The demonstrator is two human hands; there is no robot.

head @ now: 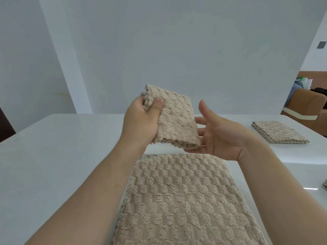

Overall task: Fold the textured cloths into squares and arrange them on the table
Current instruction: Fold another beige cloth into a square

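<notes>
A beige textured cloth, folded small (pixel 177 119), is held in the air above the white table (pixel 62 147). My left hand (pixel 141 121) grips its upper left corner with thumb over the front. My right hand (pixel 221 133) is open, palm up, its fingers under the folded cloth's lower right edge. A larger beige textured cloth (pixel 180 200) lies flat on the table below my hands. A folded square cloth (pixel 279 132) rests on the table at the right.
The edge of another folded cloth (pixel 324 184) shows at the far right border. A brown sofa (pixel 307 106) with bags stands beyond the table's right end. A white wall rises behind the table.
</notes>
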